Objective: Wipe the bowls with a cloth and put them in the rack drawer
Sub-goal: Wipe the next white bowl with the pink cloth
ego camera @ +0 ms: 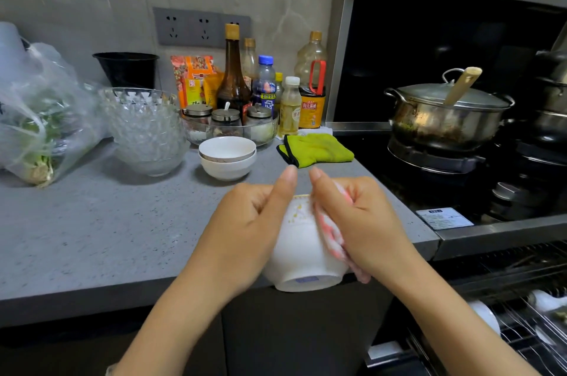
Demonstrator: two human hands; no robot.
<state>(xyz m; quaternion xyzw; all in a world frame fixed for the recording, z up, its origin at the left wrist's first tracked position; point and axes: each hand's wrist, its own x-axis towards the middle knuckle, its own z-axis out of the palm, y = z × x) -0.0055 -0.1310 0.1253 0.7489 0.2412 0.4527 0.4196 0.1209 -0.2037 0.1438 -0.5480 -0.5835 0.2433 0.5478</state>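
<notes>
Left hand point(245, 222) gripping a tilted white bowl point(300, 250) at the near counter point(92, 222) edge, right hand point(362, 222) clutching a pink-striped cloth point(331, 231) against its side, stacked bowls point(227, 158) farther back, rack drawer point(537, 329) open near right

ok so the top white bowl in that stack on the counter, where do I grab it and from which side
By the rim, from above on the near side. The top bowl sits upright, nested in the lower bowl, so only its rim stands clear: thumb inside, fingers outside. The glass dish of jars crowds the far side.
</notes>
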